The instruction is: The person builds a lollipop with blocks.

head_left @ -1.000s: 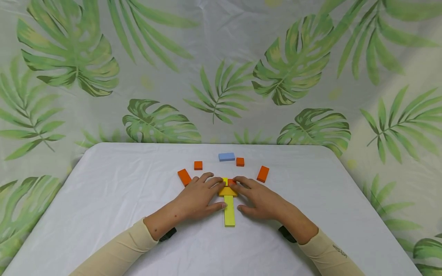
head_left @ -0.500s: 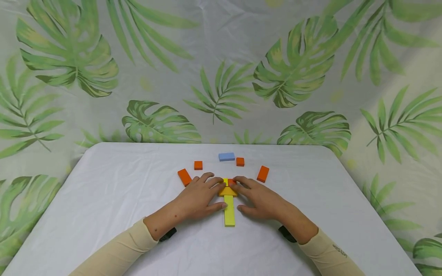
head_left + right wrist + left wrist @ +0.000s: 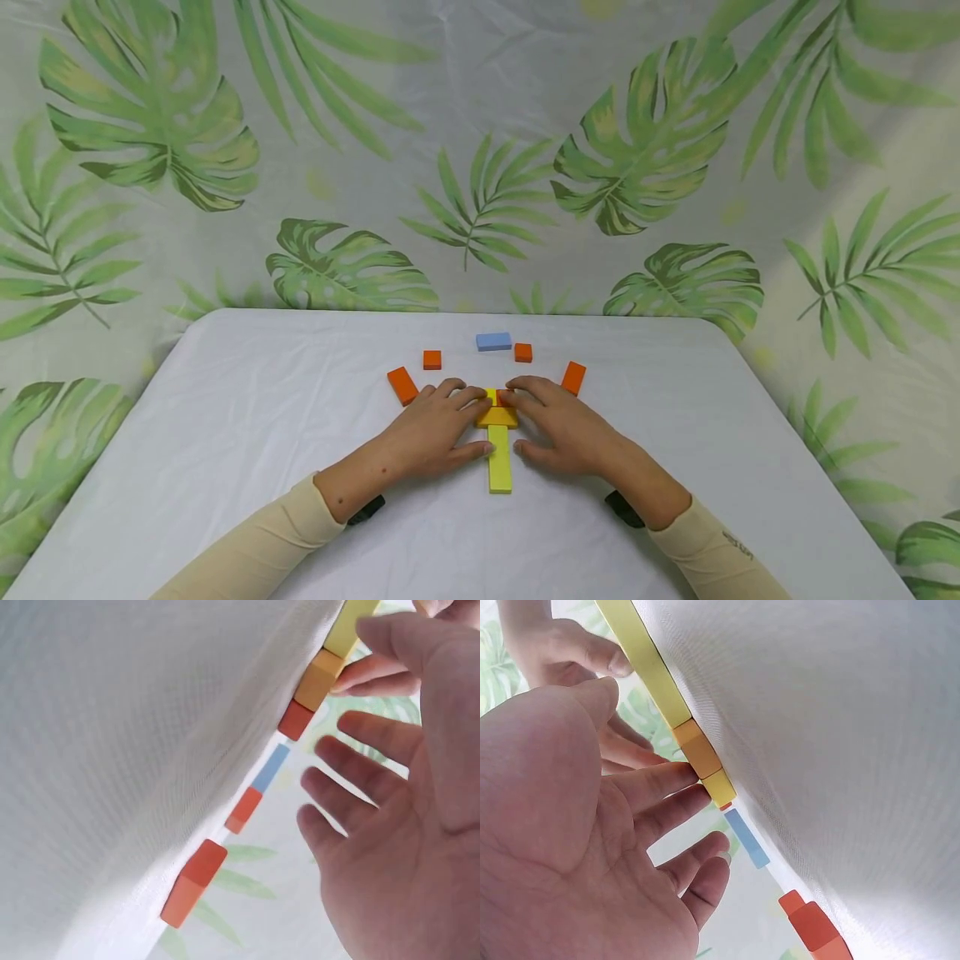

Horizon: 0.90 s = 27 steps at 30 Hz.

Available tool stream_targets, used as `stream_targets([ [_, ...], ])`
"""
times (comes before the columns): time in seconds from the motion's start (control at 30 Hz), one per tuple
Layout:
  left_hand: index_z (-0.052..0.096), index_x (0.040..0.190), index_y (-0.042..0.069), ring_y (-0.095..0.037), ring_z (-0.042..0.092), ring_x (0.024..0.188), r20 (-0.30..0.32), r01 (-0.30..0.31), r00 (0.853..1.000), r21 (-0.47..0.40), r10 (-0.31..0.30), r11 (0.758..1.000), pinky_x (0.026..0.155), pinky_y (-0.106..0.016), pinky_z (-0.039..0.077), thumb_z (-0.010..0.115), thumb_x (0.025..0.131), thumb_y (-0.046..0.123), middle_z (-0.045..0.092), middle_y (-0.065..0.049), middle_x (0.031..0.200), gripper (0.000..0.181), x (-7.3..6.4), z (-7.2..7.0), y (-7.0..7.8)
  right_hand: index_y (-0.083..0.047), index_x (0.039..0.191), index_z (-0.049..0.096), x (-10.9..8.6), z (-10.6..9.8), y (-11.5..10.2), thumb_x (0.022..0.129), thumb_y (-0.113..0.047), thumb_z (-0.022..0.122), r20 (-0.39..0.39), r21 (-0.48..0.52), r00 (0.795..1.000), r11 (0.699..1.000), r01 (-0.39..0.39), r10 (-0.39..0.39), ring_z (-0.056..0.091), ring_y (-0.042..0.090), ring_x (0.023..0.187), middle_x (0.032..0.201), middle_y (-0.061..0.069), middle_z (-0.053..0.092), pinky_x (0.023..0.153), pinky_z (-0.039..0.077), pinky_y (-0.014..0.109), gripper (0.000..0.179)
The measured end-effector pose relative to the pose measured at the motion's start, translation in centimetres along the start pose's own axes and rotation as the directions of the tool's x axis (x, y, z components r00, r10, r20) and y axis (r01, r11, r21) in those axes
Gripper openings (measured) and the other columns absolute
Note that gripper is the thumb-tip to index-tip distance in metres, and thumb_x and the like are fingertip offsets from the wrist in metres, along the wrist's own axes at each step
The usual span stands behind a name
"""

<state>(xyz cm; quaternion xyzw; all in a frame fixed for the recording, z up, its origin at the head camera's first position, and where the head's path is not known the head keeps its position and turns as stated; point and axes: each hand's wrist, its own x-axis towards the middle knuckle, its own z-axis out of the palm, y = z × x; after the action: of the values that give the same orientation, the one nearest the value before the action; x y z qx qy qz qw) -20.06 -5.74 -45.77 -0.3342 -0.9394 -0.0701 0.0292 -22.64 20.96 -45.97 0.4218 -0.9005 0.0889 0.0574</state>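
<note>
In the head view a long yellow-green block (image 3: pixel 499 471) lies flat, with an orange-yellow trapezoid block (image 3: pixel 497 419) at its far end. Beyond the trapezoid a yellow block (image 3: pixel 491 396) and a red block (image 3: pixel 503 399) sit side by side, partly covered by fingers. My left hand (image 3: pixel 435 431) is at their left; its fingertips (image 3: pixel 703 793) touch the yellow and orange blocks, the fingers fairly straight. My right hand (image 3: pixel 572 429) hovers at the right, fingers spread and relaxed; in the right wrist view its fingertips (image 3: pixel 346 720) are apart from the red block (image 3: pixel 297 720).
A blue block (image 3: pixel 493 342) lies near the table's far edge. Small red-orange blocks (image 3: pixel 432 360) (image 3: pixel 522 352) flank it, and longer red-orange blocks (image 3: pixel 402 386) (image 3: pixel 573 377) lie farther out beyond each hand. White cloth (image 3: pixel 300 367) covers the table; a leaf-patterned curtain (image 3: pixel 480 167) hangs behind.
My right hand has risen slightly, its fingers now reaching a little farther over the red block and partly hiding the right-hand long block. My left hand and the blocks look almost unchanged.
</note>
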Motion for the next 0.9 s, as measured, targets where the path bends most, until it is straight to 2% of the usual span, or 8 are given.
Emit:
stream_targets([
  [0.2,0.057,0.154,0.016,-0.029,0.043,0.146,-0.002,-0.012,1.0,0.011,0.012,1.0,0.115,-0.054,0.042,0.055,0.105,0.063,0.053,-0.001,0.157,0.069,0.0,0.0,0.1,-0.013,0.151,0.058,0.2,-0.2,0.6,0.096,-0.033,0.078,-0.055,-0.028,0.998,1.0,-0.012,0.01,0.049,0.029,0.144,0.157,0.009,0.05,0.114,0.048,0.047,0.062],
  [0.37,0.057,0.155,0.016,-0.029,0.044,0.146,-0.006,-0.012,1.0,0.018,0.012,1.0,0.115,-0.055,0.042,0.055,0.105,0.063,0.054,-0.001,0.157,0.069,0.0,0.0,0.1,-0.011,0.151,0.059,0.4,-0.4,1.3,0.095,-0.032,0.079,-0.077,-0.03,0.997,0.999,-0.02,0.018,0.049,0.031,0.144,0.156,0.01,0.051,0.112,0.049,0.049,0.063],
  [0.7,0.057,0.154,0.016,-0.029,0.044,0.146,-0.007,-0.018,1.0,0.024,0.018,1.0,0.114,-0.053,0.043,0.055,0.104,0.063,0.053,-0.001,0.157,0.068,0.0,0.1,0.0,-0.008,0.154,0.055,1.4,-0.6,2.7,0.097,-0.033,0.077,-0.049,-0.023,0.995,0.996,-0.087,0.085,0.047,0.032,0.146,0.157,0.013,0.05,0.115,0.047,0.05,0.066],
  [0.9,0.057,0.154,0.016,-0.03,0.045,0.145,-0.012,-0.024,1.0,0.039,0.025,0.999,0.113,-0.053,0.043,0.055,0.104,0.063,0.054,-0.001,0.157,0.069,0.0,0.0,0.0,-0.005,0.153,0.055,2.1,-0.4,3.5,0.096,-0.031,0.079,-0.063,-0.02,0.993,0.995,-0.103,0.101,0.048,0.033,0.145,0.155,0.014,0.052,0.116,0.045,0.05,0.067],
])
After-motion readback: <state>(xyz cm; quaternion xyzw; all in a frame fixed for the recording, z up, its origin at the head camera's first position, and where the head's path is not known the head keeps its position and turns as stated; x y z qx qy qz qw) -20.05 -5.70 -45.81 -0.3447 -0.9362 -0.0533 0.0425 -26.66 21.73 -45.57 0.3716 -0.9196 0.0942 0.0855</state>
